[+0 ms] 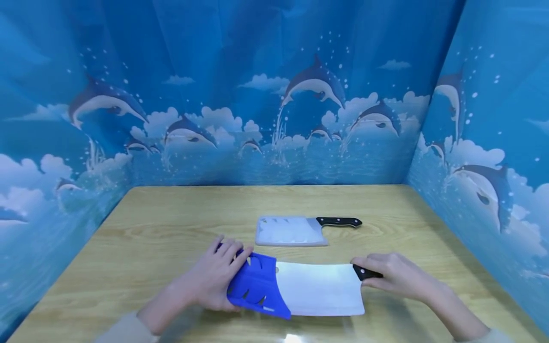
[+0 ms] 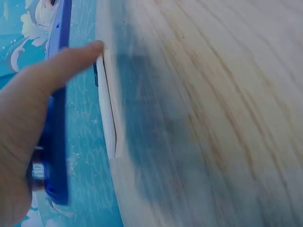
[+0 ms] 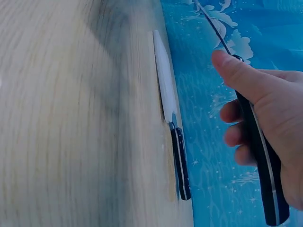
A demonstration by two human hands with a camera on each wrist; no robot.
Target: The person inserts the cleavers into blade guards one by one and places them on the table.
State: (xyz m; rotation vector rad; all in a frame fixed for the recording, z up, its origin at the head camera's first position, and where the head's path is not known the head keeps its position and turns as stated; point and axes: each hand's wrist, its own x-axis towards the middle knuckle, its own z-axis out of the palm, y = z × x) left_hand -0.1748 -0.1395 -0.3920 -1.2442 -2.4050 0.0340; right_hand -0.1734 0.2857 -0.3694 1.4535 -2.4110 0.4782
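Observation:
A large cleaver [image 1: 321, 289] with a broad pale blade is held level above the table. My right hand [image 1: 392, 274] grips its black handle [image 3: 262, 151], fingers curled round it. At the left end of the blade is a blue blade cover [image 1: 259, 283] with cut-out slots. My left hand [image 1: 220, 276] holds this cover from its left side, with thumb and fingers on opposite edges. The blade's left end meets the cover's opening; how far it reaches inside cannot be seen. Beyond them, a second cleaver [image 1: 291, 231] with a black handle lies flat.
The wooden table [image 1: 171, 214] carries the second cleaver behind the hands, its handle pointing right. A blue curtain [image 1: 240, 143] printed with dolphins and clouds stands along the back and both sides of the table.

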